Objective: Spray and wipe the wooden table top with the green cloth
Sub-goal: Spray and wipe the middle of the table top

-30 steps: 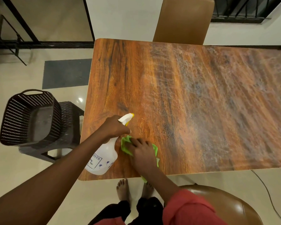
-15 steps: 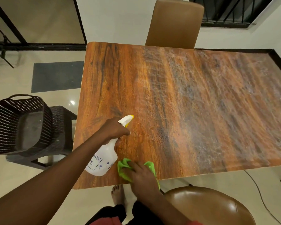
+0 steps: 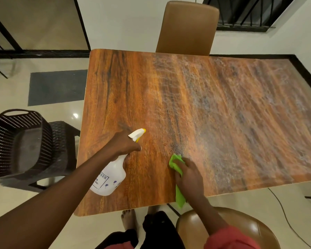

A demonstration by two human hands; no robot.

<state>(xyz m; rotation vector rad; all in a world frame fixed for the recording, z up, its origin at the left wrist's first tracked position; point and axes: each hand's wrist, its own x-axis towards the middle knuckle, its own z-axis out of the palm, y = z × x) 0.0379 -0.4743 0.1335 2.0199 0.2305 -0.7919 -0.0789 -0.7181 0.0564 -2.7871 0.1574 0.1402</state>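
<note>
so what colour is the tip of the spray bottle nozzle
Yellow, on the white spray bottle nozzle tip; head view.

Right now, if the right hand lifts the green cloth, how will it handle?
Probably floppy: the green cloth bunches under the right hand and its tail droops past the table edge. Likely light, thin. Possibly damp: it meets the misted patch.
</note>
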